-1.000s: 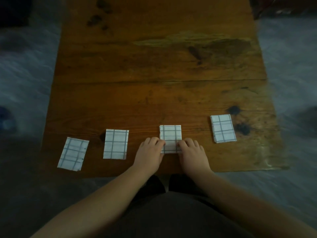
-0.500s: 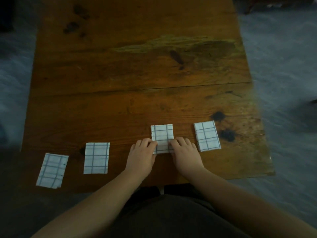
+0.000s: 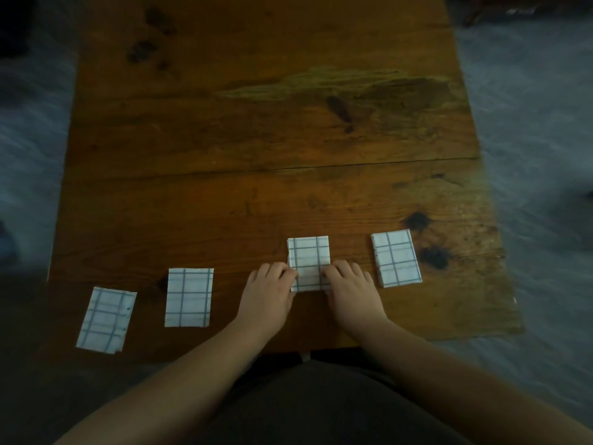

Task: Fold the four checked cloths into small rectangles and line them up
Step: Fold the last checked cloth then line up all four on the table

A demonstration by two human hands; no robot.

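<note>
Four folded white checked cloths lie in a row along the near edge of the wooden table [image 3: 256, 194]. The far-left cloth [image 3: 106, 319] is slightly tilted. The second cloth [image 3: 188, 297] lies straight beside it. My left hand [image 3: 268, 292] and my right hand [image 3: 351, 290] hold the third cloth [image 3: 308, 253] by its lower left and right edges, with curled fingertips on the fabric. The fourth cloth [image 3: 396, 259] lies untouched just right of my right hand.
The table's near edge runs just below the cloths, and its right edge is close to the fourth cloth. Grey floor [image 3: 529, 123] surrounds the table on both sides. Dark knots mark the wood near the fourth cloth.
Both hands have slid the third cloth a little to the right, closer to the fourth cloth. The view has also shifted. The other three cloths lie as before.
</note>
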